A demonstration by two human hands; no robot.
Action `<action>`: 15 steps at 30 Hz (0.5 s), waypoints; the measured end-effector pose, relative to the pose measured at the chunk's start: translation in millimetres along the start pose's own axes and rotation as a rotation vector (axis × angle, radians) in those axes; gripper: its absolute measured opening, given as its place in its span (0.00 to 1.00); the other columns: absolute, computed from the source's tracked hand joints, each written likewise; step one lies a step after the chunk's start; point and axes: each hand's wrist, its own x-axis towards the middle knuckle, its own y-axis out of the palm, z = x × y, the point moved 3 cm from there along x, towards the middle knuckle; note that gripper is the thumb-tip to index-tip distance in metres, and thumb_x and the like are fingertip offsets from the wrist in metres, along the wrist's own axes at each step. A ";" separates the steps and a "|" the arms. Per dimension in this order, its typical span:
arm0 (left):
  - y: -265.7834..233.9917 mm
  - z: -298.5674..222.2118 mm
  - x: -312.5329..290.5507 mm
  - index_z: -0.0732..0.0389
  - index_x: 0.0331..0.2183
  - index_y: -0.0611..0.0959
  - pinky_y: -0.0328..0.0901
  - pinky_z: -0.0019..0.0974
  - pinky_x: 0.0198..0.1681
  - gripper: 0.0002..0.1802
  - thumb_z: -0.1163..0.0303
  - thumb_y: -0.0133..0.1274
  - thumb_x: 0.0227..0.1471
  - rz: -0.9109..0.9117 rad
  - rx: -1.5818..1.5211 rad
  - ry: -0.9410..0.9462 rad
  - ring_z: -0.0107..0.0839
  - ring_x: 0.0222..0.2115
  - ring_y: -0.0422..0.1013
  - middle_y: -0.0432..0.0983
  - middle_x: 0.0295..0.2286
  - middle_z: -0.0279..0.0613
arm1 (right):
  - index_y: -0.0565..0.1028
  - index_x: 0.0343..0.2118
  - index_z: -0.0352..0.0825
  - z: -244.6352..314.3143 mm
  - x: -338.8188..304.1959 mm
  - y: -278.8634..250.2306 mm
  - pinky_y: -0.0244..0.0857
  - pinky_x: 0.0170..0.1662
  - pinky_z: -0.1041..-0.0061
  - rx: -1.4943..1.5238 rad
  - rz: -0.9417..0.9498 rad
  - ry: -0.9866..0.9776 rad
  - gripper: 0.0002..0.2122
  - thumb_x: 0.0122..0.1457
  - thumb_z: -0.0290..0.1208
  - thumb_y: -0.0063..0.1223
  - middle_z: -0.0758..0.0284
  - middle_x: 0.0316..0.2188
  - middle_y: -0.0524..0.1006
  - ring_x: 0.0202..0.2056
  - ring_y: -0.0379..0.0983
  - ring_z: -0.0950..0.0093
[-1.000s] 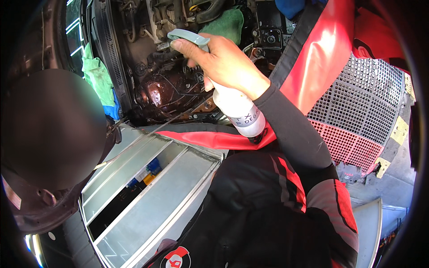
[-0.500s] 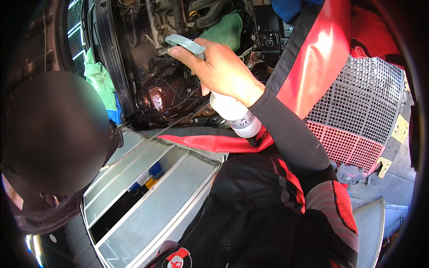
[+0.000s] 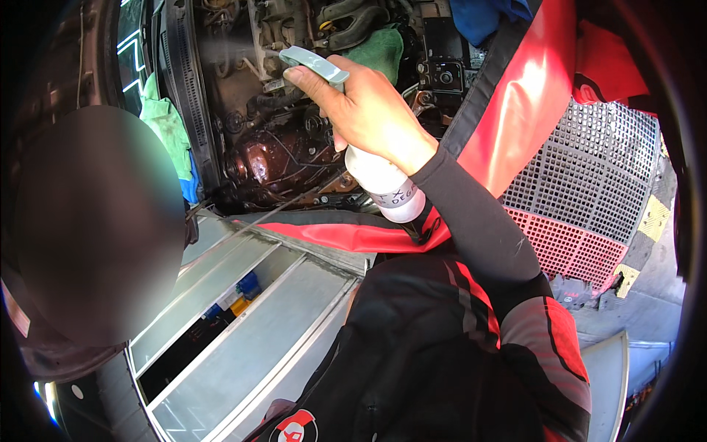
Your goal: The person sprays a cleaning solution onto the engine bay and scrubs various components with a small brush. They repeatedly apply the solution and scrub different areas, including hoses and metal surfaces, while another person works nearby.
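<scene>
My right hand is wrapped round the neck of a white spray bottle, held tilted over an open engine bay. Its grey trigger head points to the left, and a faint mist spreads from the nozzle over the dirty engine parts. Below the bottle's nozzle lies a glossy dark-brown metal part with wet-looking highlights. A green cloth rests on the engine just beyond my hand. My left hand is out of view.
A red and black protective cover drapes along the bay's edges. A green cloth hangs by the windshield cowl, and a blue cloth lies at the far side. Grey and red floor grating is at right; a pale-panelled cabinet stands at lower left.
A mist now shows at the nozzle. The spray bottle's head has shifted slightly, and my right hand keeps its grip. The view has moved a little.
</scene>
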 end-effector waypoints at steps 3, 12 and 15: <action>2.2 1.9 2.4 0.67 0.43 0.84 0.69 0.42 0.38 0.27 0.48 0.59 0.64 -0.007 0.008 0.020 0.31 0.32 0.76 0.82 0.31 0.48 | 0.77 0.40 0.24 3.4 1.9 0.7 0.72 0.25 0.68 -0.021 -0.029 -0.044 0.28 0.68 0.55 0.60 0.60 0.17 0.78 0.17 0.79 0.68; -1.8 8.7 -1.9 0.67 0.44 0.84 0.70 0.42 0.39 0.27 0.48 0.59 0.64 -0.011 -0.006 0.041 0.32 0.32 0.76 0.82 0.31 0.49 | 0.77 0.39 0.23 4.0 17.9 -0.6 0.72 0.24 0.68 -0.001 -0.044 -0.039 0.30 0.67 0.57 0.60 0.60 0.16 0.77 0.16 0.79 0.69; -4.9 8.7 -4.5 0.67 0.44 0.84 0.70 0.42 0.39 0.27 0.48 0.59 0.64 -0.015 -0.001 0.042 0.32 0.33 0.76 0.82 0.31 0.49 | 0.77 0.38 0.23 5.8 17.9 -1.0 0.72 0.25 0.68 -0.012 -0.046 -0.044 0.30 0.67 0.57 0.60 0.61 0.16 0.76 0.16 0.79 0.69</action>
